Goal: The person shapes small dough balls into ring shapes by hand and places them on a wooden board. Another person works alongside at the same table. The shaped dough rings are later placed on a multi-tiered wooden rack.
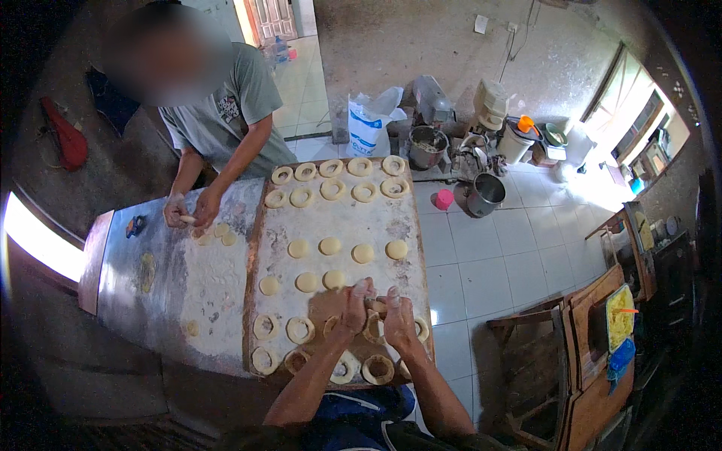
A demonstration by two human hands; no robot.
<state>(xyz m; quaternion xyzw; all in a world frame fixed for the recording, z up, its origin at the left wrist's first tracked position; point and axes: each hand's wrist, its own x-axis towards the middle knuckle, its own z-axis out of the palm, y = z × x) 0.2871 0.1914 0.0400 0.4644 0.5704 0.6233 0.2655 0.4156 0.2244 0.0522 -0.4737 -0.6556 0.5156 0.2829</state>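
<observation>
My left hand and my right hand are raised close together over the floured board, fingers closed around what looks like a small piece of dough, partly hidden. Beneath and beside them lie several dough rings, some covered by my hands and forearms. Just behind my left hand sit flattened dough rounds, with another row farther back. More rings line the far end of the board.
At the left, a co-worker pinches dough above a floured metal surface. Behind stand a white sack, metal pots and a pink container. To the right are wooden tables with a yellow tray and blue cloth.
</observation>
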